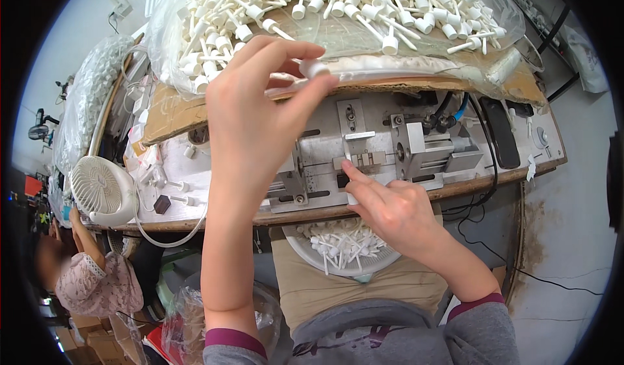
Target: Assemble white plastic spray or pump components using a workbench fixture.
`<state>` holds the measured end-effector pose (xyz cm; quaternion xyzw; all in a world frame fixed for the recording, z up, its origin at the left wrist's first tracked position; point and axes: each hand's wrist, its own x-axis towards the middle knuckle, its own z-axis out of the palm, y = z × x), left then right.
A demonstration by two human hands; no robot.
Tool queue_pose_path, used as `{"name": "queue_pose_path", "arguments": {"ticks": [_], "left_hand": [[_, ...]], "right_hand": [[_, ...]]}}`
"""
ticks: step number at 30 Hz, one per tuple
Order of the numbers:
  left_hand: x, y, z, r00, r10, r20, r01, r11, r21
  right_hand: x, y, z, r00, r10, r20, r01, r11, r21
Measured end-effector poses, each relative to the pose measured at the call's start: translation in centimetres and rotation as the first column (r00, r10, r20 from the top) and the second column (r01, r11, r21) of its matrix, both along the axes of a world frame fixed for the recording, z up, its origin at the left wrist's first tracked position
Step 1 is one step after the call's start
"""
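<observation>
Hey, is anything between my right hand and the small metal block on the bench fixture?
Nothing visible is: the index fingertip of your right hand is right at the left end of the small metal block, seemingly touching it.

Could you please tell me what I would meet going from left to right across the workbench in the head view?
White desk fan → dark brown block → left hand → right hand → black phone.
</observation>
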<state>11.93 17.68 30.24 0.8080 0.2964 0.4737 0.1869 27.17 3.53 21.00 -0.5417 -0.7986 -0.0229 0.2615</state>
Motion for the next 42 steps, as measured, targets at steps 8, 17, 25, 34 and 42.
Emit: {"name": "queue_pose_path", "arguments": {"ticks": [8,17,25,34,42], "left_hand": [[-2.7,-6.0,-1.6,0.996,-0.05,-0.07,0.055,0.996,0.075],[-3.8,-9.9,-6.6,0.955,0.021,-0.295,0.01,0.995,0.103],[-1.5,-10.0,-9.0,0.863,0.071,-0.5,0.017,0.986,0.168],[-1.5,-9.0,-8.8,0.848,0.045,-0.529,0.03,0.991,0.132],[-2.3,-7.9,-5.2,0.98,-0.068,0.187,0.125,0.941,-0.314]], "right_hand": [[0.2,0.2,0.5,0.997,-0.01,-0.071,0.011,1.0,0.018],[6.2,7.9,9.2,0.943,-0.27,-0.192,0.321,0.89,0.324],[7.9,16.1,10.9,0.816,-0.543,0.196,0.576,0.79,-0.209],[6.6,14.3,10.9,0.851,-0.458,0.256,0.493,0.865,-0.091],[4.3,6.8,9.0,0.984,-0.136,0.114,0.103,0.961,0.258]]}}
